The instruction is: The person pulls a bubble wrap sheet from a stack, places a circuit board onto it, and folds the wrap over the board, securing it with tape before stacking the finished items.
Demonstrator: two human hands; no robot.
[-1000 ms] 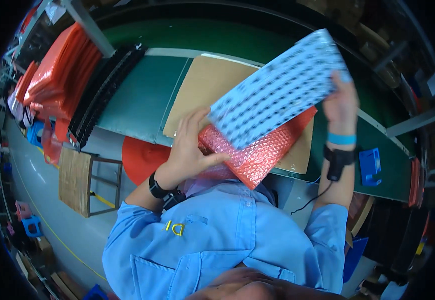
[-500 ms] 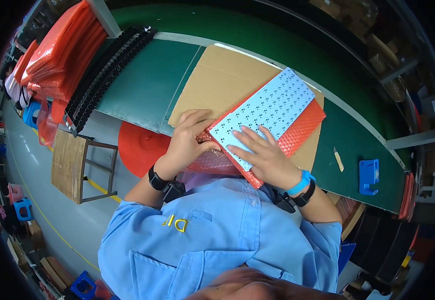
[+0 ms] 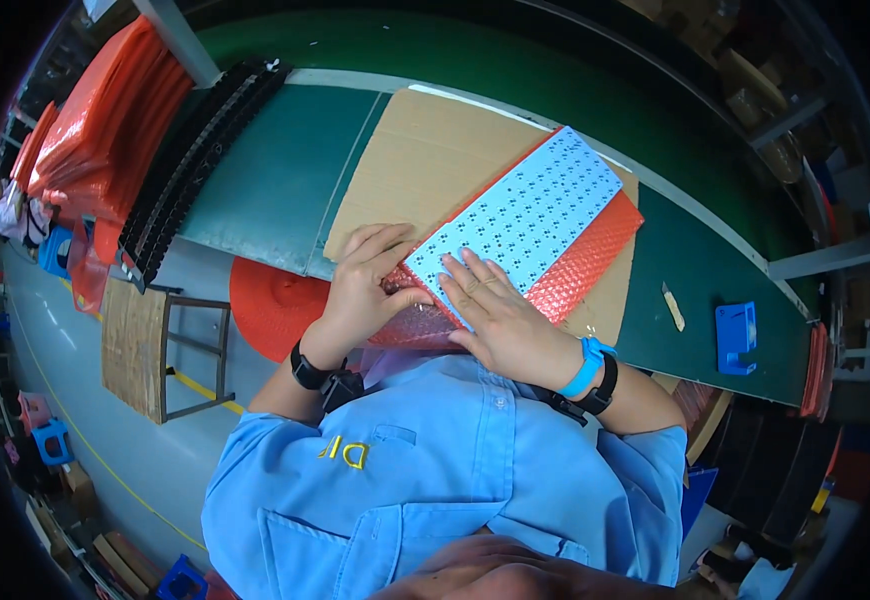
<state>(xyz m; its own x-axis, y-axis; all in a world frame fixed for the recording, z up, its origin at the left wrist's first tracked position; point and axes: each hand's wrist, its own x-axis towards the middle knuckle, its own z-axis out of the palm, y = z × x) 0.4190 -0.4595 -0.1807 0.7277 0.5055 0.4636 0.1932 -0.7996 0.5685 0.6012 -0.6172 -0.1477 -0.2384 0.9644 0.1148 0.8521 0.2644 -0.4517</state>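
Observation:
A light blue-white flat panel [image 3: 530,215], dotted with rows of small dark holes, lies slantwise over a red bubble-wrap bag [image 3: 585,262]. My left hand [image 3: 363,290] is at the panel's near left end, its thumb and curled fingers closed on the edge of the bubble wrap. Flat on the panel's near edge lies my right hand [image 3: 503,325], fingers stretched out and slightly apart. Under the bag is a brown cardboard sheet [image 3: 425,145] on the green table [image 3: 265,165].
Right of the cardboard are a small knife [image 3: 673,308] and a blue plastic holder [image 3: 735,338]. A black slotted rack [image 3: 200,165] and stacked red bubble-wrap bags [image 3: 115,120] stand at the left. Below the table's edge are a red round stool [image 3: 275,310] and a wooden-topped stool [image 3: 135,345].
The panel and bag have shifted slightly left in view. My right hand has slid toward the panel's near edge; my left hand stays at the bag's end.

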